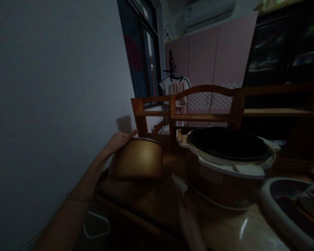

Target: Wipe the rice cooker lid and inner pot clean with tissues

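Observation:
My left hand (121,141) grips the rim of a gold-coloured inner pot (140,158), its thumb lying along the top edge. The pot is beside the wall at the table's left, slightly tilted; whether its base touches the table I cannot tell. Low in the middle, my right hand (187,212) is blurred and closed on a small white wipe (180,183), tissue or cloth. That hand is just left of a rice cooker body (222,184), which stands lidless with a dark interior and a pale rim.
A round white-rimmed piece (274,202), perhaps the cooker's lid, lies at the right. Behind the cooker runs a wooden shelf rack (204,118). The wall (54,87) closes off the left side. A pink wardrobe (201,62) stands farther back.

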